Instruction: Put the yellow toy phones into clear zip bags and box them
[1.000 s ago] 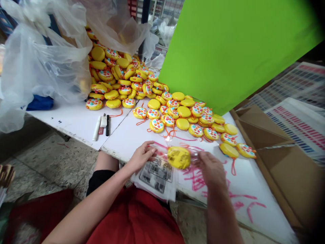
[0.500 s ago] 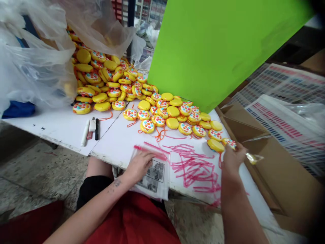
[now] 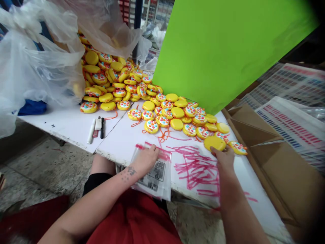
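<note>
My left hand lies on a clear zip bag with pink seal strips and a dark printed sheet, its fingers bent at the bag's top edge. My right hand has its fingers closed on a round yellow toy, plain side up, at the right end of the spread toys. Just beyond that hand a yellow toy with colored dots lies near the table's right edge. More yellow toys with orange cords lie across the white table.
A large heap of yellow toys spills from a plastic bag at the left. Markers lie on the table's left part. A green panel stands behind. An open cardboard box adjoins the table's right edge.
My right hand has moved left from the dotted toy and the small clear packet, and now grips a plain-side-up toy. My left hand's fingers have shifted along the bag's top.
</note>
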### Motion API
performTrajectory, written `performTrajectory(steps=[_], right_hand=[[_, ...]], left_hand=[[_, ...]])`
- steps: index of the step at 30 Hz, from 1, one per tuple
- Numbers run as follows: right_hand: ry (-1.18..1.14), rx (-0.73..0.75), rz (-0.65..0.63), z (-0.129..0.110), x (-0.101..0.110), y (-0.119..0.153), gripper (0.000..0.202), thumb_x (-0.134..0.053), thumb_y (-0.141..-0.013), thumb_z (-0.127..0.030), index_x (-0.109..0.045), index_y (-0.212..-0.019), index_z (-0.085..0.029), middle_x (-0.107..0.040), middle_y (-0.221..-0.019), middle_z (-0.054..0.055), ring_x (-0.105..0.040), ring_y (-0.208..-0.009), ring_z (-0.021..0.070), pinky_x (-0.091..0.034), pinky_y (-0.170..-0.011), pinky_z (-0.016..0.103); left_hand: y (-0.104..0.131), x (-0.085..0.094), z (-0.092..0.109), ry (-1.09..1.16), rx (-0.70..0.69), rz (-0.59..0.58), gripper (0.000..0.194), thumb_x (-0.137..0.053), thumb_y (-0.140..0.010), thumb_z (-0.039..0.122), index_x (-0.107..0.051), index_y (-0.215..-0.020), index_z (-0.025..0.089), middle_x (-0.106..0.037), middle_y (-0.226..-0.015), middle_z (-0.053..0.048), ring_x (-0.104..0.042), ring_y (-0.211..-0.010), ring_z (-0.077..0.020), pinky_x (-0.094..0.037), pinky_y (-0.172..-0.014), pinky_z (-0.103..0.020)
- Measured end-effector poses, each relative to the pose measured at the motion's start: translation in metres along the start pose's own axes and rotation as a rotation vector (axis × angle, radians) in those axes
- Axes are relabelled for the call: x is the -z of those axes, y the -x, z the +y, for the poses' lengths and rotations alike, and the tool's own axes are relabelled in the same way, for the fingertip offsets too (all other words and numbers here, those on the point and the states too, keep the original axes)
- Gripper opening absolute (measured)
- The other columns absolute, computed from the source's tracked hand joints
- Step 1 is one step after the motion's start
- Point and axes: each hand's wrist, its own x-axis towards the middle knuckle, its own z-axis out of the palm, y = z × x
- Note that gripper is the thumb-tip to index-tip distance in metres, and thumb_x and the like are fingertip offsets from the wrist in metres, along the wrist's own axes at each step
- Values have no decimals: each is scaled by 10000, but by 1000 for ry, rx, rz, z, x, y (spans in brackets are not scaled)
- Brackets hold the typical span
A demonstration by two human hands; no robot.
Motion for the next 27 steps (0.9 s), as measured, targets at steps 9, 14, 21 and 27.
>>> performTrajectory(steps=[9, 14, 21, 27], right_hand=[[-329, -27, -386, -60, -48, 125, 548, -755, -626, -287, -483, -1093, -194, -620, -1070, 62, -601, -985, 200, -459, -913, 426], [-245, 40, -645, -64, -59, 149, 532, -710, -698, -297, -488, -1176, -226, -591, -1142, 69, -578, -1018, 212, -468, -902, 400], [13, 17, -847, -58, -58, 133, 581, -645, -736, -464, -453, -1228, -223, -626, -929, 45, -604, -763, 186, -522, -678, 338], [169, 186, -1022, -67, -88, 157, 375, -424, -872, -503, -585, -1055, -218, -642, -971, 54, -587, -885, 204, -484, -783, 352]], left_hand=[[1, -12, 0, -161, -38, 231, 166, -411, -914, 258, -544, -924, 159, -567, -946, -91, -518, -917, -265, -426, -773, -427], [6, -12, -5, -116, -233, 333, 159, -383, -920, 152, -536, -958, 156, -578, -1017, -64, -484, -1035, -196, -277, -1038, -414], [6, -11, -5, -24, -254, 360, 227, -377, -939, 292, -525, -1065, 174, -580, -918, -54, -501, -911, -194, -351, -916, -399], [7, -13, -7, 74, -230, 505, 188, -427, -920, 286, -575, -960, 177, -574, -1152, -76, -459, -1122, -235, -337, -970, -411]])
